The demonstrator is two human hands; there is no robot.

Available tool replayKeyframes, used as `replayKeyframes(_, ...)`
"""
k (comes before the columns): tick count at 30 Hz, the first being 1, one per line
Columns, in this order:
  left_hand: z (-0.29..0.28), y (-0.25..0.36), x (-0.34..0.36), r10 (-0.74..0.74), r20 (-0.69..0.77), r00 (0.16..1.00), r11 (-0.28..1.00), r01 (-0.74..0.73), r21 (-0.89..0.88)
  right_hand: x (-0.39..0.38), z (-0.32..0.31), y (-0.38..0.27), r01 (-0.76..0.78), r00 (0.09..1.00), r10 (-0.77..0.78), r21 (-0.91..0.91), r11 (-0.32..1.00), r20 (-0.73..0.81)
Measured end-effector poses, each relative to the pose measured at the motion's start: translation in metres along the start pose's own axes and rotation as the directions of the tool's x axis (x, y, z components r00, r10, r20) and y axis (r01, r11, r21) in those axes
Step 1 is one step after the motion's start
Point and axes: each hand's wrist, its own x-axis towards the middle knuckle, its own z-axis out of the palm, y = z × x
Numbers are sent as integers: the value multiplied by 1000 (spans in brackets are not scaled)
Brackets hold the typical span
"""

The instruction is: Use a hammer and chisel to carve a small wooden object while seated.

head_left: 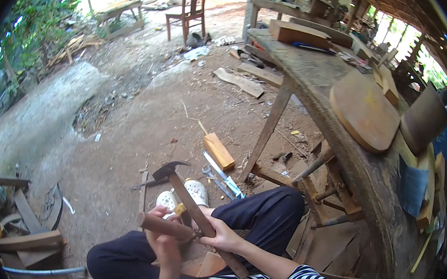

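My right hand (pixel 223 236) is closed around the wooden handle of a claw hammer (pixel 190 203), whose dark metal head points up and away over my shoes. My left hand (pixel 164 241) has its fingers wrapped round a short, round wooden handle (pixel 164 225). This handle lies sideways, its right end close against the hammer's handle; whether the two touch I cannot tell. A small yellowish piece (pixel 180 209) shows by my left fingertips, its kind unclear. Between my legs is a pale wooden piece (pixel 211 265), partly hidden by my hands.
A wooden block (pixel 218 151), an adjustable wrench (pixel 216 182) and a blue-white tube (pixel 226 177) lie on the dirt floor ahead. At right stands a workbench (pixel 314 89) bearing a rounded board (pixel 365 111). Scrap wood (pixel 31 239) is piled at left; a chair (pixel 187 15) stands farther off.
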Motion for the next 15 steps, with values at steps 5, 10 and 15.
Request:
replayKeyframes(5,-89,-47,-18,-141,143,980,574,-36,818,-15,-14,-2,65,980,-78,-76,995,-181)
replayKeyframes(10,-178,-124,-31,-644,670,370,-224,-928,297,-33,-24,6,22,953,-39,-59,998,-300)
replayKeyframes(15,-217,-174,-24,-676,733,-74,-70,-984,-163,-50,-27,21,11,933,-27,-47,999,-358)
